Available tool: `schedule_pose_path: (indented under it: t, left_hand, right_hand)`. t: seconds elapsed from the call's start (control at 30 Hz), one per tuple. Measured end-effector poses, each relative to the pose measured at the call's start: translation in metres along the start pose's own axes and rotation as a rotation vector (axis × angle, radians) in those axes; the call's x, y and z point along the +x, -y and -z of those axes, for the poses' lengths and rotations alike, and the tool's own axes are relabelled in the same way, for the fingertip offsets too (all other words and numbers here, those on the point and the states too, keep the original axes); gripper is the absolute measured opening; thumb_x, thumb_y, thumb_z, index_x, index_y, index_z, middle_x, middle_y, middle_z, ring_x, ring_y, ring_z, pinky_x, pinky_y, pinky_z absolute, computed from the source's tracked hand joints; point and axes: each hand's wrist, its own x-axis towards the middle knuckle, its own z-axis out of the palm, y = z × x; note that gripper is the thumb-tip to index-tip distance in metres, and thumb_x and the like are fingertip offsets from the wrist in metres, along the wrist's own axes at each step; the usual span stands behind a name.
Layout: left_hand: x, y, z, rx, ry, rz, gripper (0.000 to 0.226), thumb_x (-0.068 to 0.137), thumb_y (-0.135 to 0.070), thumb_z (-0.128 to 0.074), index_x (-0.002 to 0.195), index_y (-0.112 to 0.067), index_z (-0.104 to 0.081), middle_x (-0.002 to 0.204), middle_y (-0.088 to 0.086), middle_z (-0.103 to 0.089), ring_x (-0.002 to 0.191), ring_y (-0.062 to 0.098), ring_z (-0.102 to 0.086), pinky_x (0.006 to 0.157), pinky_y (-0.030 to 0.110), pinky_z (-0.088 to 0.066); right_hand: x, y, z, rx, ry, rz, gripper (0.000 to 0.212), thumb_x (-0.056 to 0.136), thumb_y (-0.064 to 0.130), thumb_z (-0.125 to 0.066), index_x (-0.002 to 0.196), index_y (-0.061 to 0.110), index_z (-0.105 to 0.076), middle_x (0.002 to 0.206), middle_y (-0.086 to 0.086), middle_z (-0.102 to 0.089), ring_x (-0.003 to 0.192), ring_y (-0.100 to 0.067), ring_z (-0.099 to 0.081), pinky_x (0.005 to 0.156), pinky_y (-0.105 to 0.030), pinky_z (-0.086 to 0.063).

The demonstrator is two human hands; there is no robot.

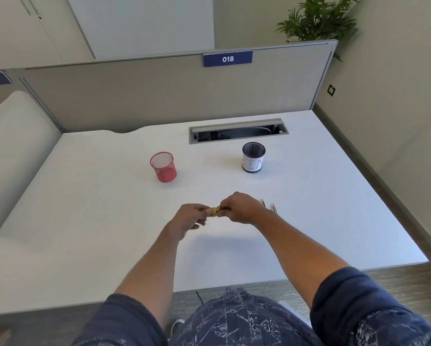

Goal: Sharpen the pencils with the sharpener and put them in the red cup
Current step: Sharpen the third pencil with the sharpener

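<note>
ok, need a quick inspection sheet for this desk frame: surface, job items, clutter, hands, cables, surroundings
Surface: white desk, open grey cable tray slot at the back.
Job's things: red mesh cup upright, looks empty; small yellow sharpener held above the desk; pencil in it mostly hidden; two wooden pencils lying beside the right hand.
Clutter: black mesh cup with white paper label, upright, right of the red one.
Hands: left hand grips the sharpener; right hand grips the pencil at the sharpener.
Cables: dark cables inside the slot.
Surroundings: grey partition with blue "018" sign, potted plant behind it.
</note>
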Motion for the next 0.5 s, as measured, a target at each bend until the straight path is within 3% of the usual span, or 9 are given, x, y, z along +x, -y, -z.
schedule_pose_path:
  t: [0.1,0.23,0.37,0.5]
  left_hand:
    - [-0.003,0.010,0.005,0.003,0.013,0.013,0.015,0.089,-0.026,-0.074,0.098,-0.016,-0.078,0.077,0.000,-0.065,0.072,0.014,-0.062,0.073,0.030,-0.043]
    - [-0.007,0.012,0.009,0.014,0.013,-0.006,0.015,0.090,-0.027,-0.072,0.098,-0.016,-0.078,0.077,0.000,-0.065,0.073,0.013,-0.061,0.074,0.029,-0.043]
    - [-0.006,0.012,0.009,0.009,-0.013,-0.003,0.017,0.091,-0.027,-0.071,0.099,-0.015,-0.078,0.077,0.001,-0.065,0.073,0.013,-0.061,0.072,0.029,-0.043]
    - [-0.005,0.011,0.007,-0.035,-0.038,0.007,0.016,0.090,-0.028,-0.072,0.099,-0.015,-0.077,0.076,0.002,-0.065,0.073,0.015,-0.062,0.073,0.031,-0.043]
  right_hand:
    - [0.005,0.001,-0.005,0.117,0.159,0.012,0.024,0.099,0.034,-0.057,0.081,0.023,-0.069,0.065,0.004,-0.070,0.069,-0.015,-0.060,0.066,-0.036,-0.049]
    - [0.003,-0.005,-0.007,0.274,0.216,0.050,0.018,0.095,0.036,-0.063,0.103,0.020,-0.066,0.074,0.008,-0.076,0.072,-0.004,-0.060,0.072,-0.030,-0.050]
    - [0.008,-0.010,-0.008,0.277,0.118,0.076,0.010,0.092,0.025,-0.066,0.095,0.020,-0.059,0.080,0.010,-0.076,0.060,-0.006,-0.057,0.063,-0.033,-0.049]
    - [0.011,-0.010,-0.009,-0.034,-0.104,0.118,0.017,0.095,0.040,-0.065,0.088,0.024,-0.066,0.073,0.009,-0.064,0.071,-0.016,-0.056,0.064,-0.033,-0.046]
